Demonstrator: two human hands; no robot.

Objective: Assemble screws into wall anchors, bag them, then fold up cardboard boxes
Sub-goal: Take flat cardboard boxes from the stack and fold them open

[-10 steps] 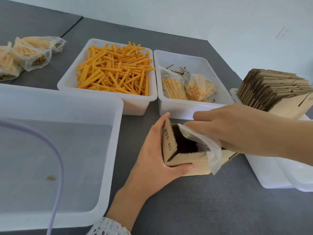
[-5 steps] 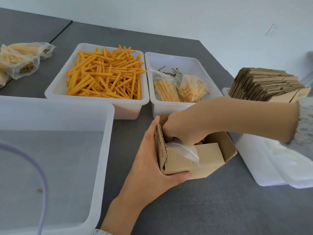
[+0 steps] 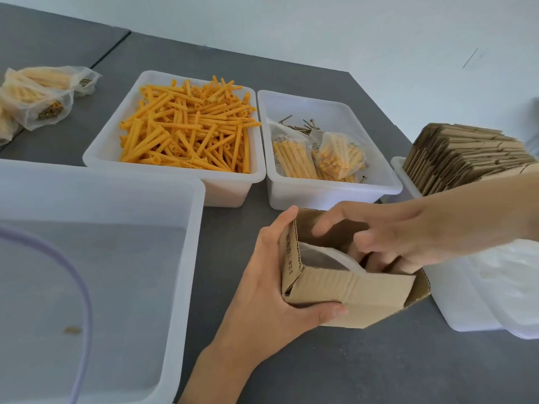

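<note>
1. The left hand [image 3: 264, 290] grips the near-left corner of the open cardboard box [image 3: 350, 295]: the thumb lies along the near wall and the fingers wrap the left wall, reaching up to its top edge.
2. The box rests on the grey table [image 3: 364, 368], directly right of the left palm, with its opening facing up.
3. The right hand [image 3: 408, 237] hovers over the box opening with fingers spread and loosely extended; the lower fingertips dip inside the box. Whether they pinch anything cannot be told.
4. A clear plastic bag [image 3: 329, 259] lies inside the box, against its left wall, between the two hands and just left of the right fingertips.
5. Beyond the hands stand a tray of orange wall anchors [image 3: 186, 132] and a tray [image 3: 329, 188] holding loose screws [image 3: 297, 126] and bagged anchors [image 3: 338, 158].
6. Right of the right forearm, a stack of flat cardboard blanks [image 3: 463, 158] stands in a bin.
7. Left of the left hand sits a large translucent bin [image 3: 186, 228].
</note>
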